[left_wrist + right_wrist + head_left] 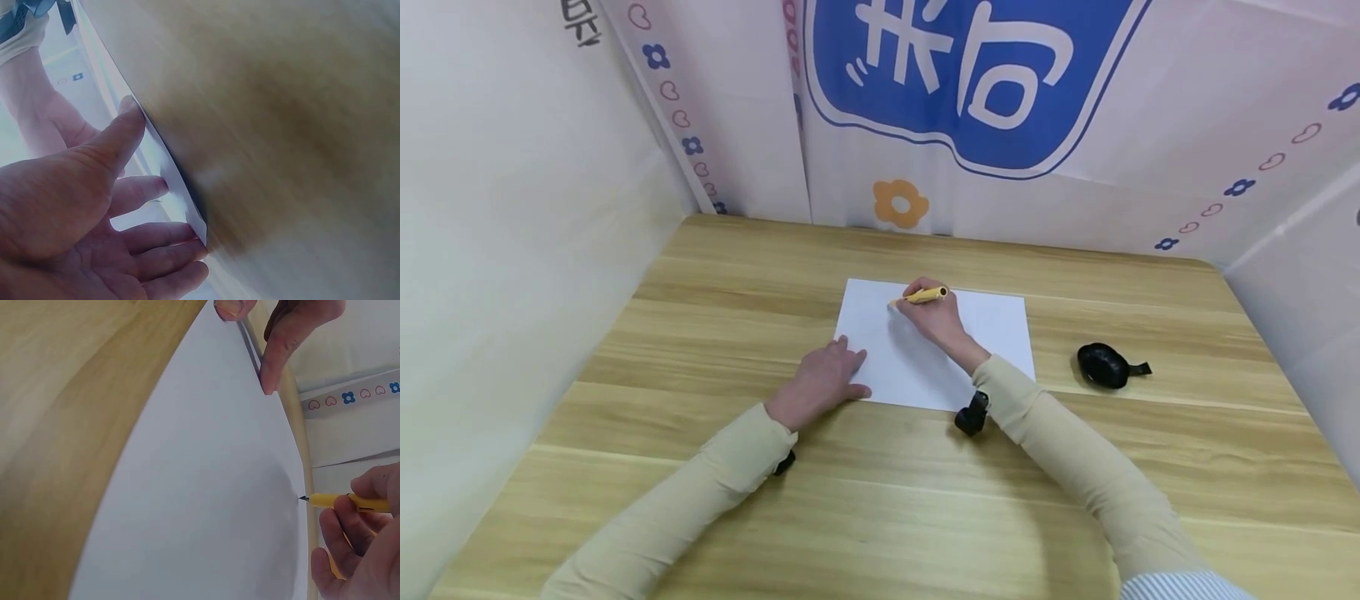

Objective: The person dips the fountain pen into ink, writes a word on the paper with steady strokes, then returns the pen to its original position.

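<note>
A blank-looking white sheet of paper (895, 367) lies on the wooden table. My right hand (936, 315) pinches a yellow pen (927, 295) between thumb and fingers over the sheet's upper part. Seen from the right wrist, the pen (322, 500) has a dark pointed nib whose tip touches the paper (206, 456) near its far edge. My left hand (823, 379) rests spread at the sheet's lower left corner, fingertips and thumb on the paper. The left wrist view shows the left hand (69, 206) with thumb and fingers apart along the paper's edge.
To the right of the sheet lies a rounded black object (1102, 365) with a short tab; its kind is unclear. Black wrist devices sit at both cuffs, the right one (972, 414) beside the paper's lower edge. Printed white sheeting (1075, 208) stands behind the table (895, 500).
</note>
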Demonstrator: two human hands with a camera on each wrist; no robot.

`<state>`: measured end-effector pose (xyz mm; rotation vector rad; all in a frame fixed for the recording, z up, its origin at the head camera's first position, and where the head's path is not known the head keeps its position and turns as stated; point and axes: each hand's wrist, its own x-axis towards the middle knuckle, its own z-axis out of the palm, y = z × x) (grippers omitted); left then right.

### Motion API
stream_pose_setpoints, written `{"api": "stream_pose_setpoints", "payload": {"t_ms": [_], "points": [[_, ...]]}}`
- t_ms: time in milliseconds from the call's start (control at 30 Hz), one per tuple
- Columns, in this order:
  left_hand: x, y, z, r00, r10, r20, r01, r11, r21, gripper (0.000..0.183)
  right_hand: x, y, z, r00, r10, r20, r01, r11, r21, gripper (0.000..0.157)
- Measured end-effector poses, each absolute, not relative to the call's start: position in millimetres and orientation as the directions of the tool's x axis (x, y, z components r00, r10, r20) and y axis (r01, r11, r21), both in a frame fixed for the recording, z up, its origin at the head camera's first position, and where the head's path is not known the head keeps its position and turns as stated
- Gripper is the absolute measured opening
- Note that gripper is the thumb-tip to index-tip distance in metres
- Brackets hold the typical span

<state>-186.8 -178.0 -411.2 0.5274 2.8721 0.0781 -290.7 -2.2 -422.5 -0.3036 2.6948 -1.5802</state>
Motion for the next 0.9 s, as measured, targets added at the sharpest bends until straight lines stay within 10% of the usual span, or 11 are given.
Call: {"api": "stream_pose_setpoints", "payload": {"t_ms": [900], "points": [[-191.7, -174.8, -410.2, -0.898, 0.382, -0.218, 0.372, 0.924, 0.088, 0.061, -286.3, 73.8, -421.3, -1.000, 0.017, 0.016, -0.004, 0.529, -0.848, 0.011]]}}
